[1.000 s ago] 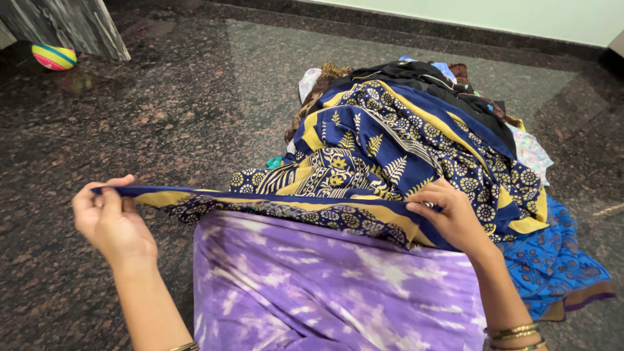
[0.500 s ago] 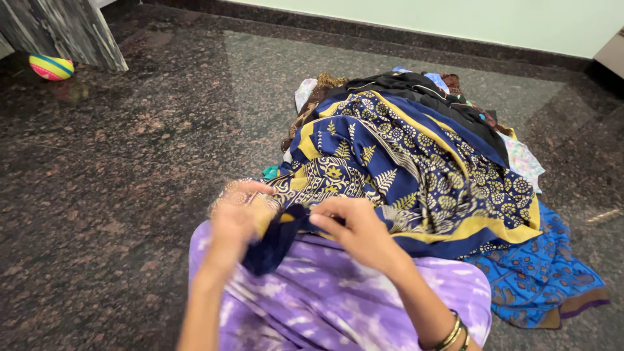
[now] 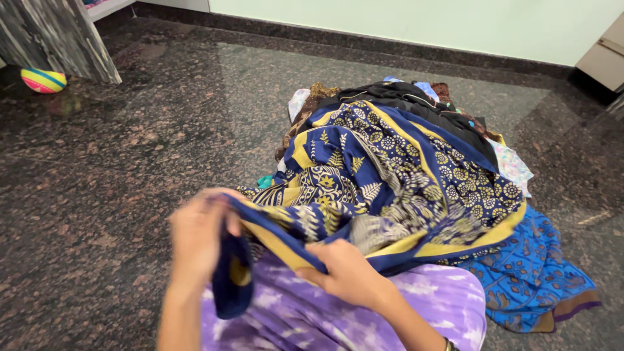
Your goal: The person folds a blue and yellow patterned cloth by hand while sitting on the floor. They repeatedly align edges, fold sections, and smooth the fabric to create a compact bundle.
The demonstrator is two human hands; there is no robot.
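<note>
A person seated on a dark speckled stone floor (image 3: 117,149) works a navy and yellow patterned cloth (image 3: 390,188). The left hand (image 3: 195,240), blurred, has its fingers closed around the cloth's yellow-edged border, with a folded end of the cloth hanging down just below them. The right hand (image 3: 348,273) pinches the same border between thumb and fingers, a little along from the left hand; a bangle shows at its wrist. Between the two hands the border runs as a short taut band. Both hands are over the person's lap, which is covered in purple tie-dye fabric (image 3: 416,312).

Beyond the fingers the cloth spreads over a heap of clothes (image 3: 422,97) lying on the floor, with black, brown and pale floral pieces showing at the far side. To the right of the right hand, a bright blue printed cloth (image 3: 539,279) lies flat on the floor. Far off past the left hand, a striped ball (image 3: 43,80) sits beside a grey streaked panel (image 3: 65,39). A pale green wall (image 3: 403,23) runs along the back.
</note>
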